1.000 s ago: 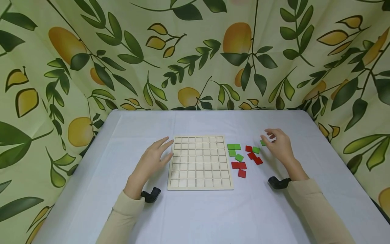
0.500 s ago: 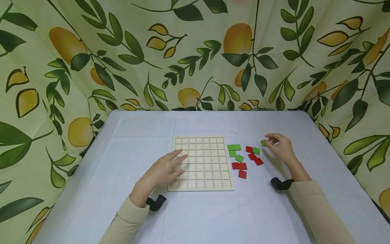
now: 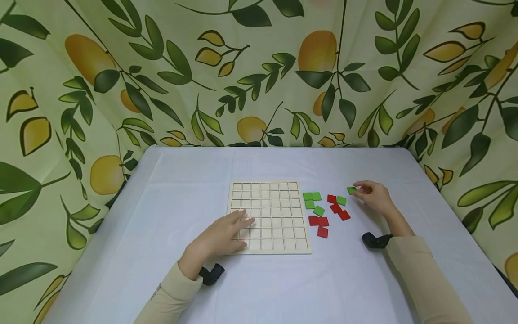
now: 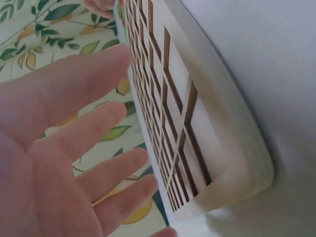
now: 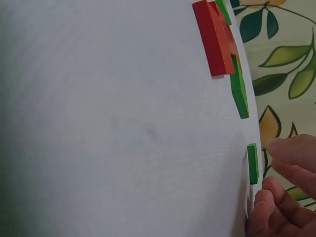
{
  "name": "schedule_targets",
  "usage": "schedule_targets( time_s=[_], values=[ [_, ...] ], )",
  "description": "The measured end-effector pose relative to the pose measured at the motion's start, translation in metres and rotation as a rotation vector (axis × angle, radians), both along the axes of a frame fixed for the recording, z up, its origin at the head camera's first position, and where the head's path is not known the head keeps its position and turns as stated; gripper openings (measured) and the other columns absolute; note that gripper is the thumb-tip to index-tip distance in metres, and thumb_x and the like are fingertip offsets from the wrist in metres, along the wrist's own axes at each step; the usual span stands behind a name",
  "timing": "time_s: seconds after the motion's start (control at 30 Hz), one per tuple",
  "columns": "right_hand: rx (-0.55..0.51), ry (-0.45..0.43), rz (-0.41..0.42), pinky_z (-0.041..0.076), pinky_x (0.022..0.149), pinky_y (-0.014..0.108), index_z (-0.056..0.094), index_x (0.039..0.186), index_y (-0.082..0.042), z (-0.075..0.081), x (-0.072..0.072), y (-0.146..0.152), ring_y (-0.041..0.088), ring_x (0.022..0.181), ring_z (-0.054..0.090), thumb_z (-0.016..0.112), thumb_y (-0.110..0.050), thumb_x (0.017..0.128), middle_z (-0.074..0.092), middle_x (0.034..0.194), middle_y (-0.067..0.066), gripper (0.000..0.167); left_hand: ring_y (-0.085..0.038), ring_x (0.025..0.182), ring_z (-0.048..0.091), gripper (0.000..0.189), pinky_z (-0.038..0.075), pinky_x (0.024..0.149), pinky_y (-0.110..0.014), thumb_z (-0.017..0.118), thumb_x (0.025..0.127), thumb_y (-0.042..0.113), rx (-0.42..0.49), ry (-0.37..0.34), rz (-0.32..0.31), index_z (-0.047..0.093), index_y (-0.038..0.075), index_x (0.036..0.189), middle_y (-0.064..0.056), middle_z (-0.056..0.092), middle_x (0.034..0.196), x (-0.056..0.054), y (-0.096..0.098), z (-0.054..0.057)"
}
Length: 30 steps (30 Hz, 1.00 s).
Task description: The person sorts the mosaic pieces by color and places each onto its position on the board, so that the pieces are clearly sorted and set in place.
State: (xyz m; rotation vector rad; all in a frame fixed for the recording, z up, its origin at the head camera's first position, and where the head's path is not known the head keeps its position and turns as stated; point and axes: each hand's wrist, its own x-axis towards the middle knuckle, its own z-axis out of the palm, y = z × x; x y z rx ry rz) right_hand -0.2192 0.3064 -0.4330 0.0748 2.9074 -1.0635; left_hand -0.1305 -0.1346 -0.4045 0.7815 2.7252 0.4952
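Observation:
Over the lower left part of a pale wooden grid board point(image 3: 272, 251) is my left hand point(image 3: 220, 234), its fingers spread and holding nothing. The left wrist view shows that hand's fingers point(image 4: 98, 123) extended beside the board's raised grid point(image 4: 163, 98). My right hand point(image 3: 374, 195) is at the far right of the scattered tiles, fingers bent, fingertips right at a lone green tile point(image 3: 351, 191). In the right wrist view this green tile point(image 5: 253, 164) lies on the table near the fingertips, with a narrow gap showing.
Several green tiles point(image 3: 309, 204) and red tiles point(image 3: 322, 232) lie flat just right of the board. Another loose cluster of red tiles point(image 3: 335, 208) with one green tile point(image 3: 341, 201) sits nearer my right hand. A patterned curtain point(image 3: 259, 81) surrounds the white-covered table point(image 3: 194, 166).
My left hand has moved right and nearer, from the board's left edge to over its lower left squares. My right hand has lowered, its fingertips drawing closer to the lone green tile.

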Motion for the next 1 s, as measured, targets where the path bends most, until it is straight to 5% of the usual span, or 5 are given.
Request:
schedule_targets(
  time_s=[0.47, 1.0],
  values=[
    [0.024, -0.127, 0.045, 0.042, 0.056, 0.017, 0.053, 0.129, 0.007, -0.002, -0.013, 0.008, 0.019, 0.077, 0.048, 0.06, -0.011, 0.092, 0.052, 0.09, 0.012, 0.041, -0.033, 0.15, 0.025, 0.062, 0.032, 0.119, -0.053, 0.071, 0.086, 0.018, -0.02, -0.141, 0.021, 0.048, 0.019, 0.143, -0.012, 0.03, 0.159, 0.01, 0.005, -0.001],
    [0.012, -0.138, 0.021, 0.045, 0.055, 0.016, 0.056, 0.12, 0.01, -0.003, -0.013, 0.01, 0.017, 0.074, 0.051, 0.062, -0.015, 0.092, 0.055, 0.085, 0.009, 0.038, -0.04, 0.148, 0.026, 0.049, 0.036, 0.117, -0.054, 0.069, 0.087, 0.014, -0.053, -0.054, -0.066, 0.058, 0.018, 0.135, -0.016, 0.035, 0.156, 0.01, 0.015, -0.007]
  ],
)
